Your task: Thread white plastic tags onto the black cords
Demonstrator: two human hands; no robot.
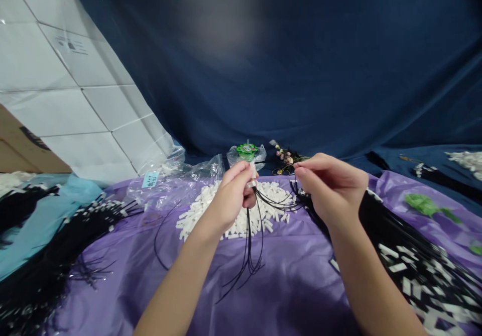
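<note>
My left hand (pixel 238 189) is closed around a small white plastic piece (pixel 252 170) and several thin black cords (pixel 248 240), whose loose ends hang below it. Off to the right, my right hand (pixel 329 183) pinches a black cord between thumb and forefinger; a thin stretch of it runs toward the white piece. More black cords (pixel 276 203) loop from the left hand toward the right. Beneath both hands lies a heap of small white plastic pieces (pixel 203 210) on a purple plastic sheet (pixel 293 270).
Bundles of black cords with white ends lie at left (pixel 48 255) and right (pixel 399 235). Behind the heap are a clear plastic bag (pixel 181 180), a green round item (pixel 247 150) and small dried flowers (pixel 284 155). A dark blue cloth (pixel 301 65) hangs behind; white boxes (pixel 56 75) stand left.
</note>
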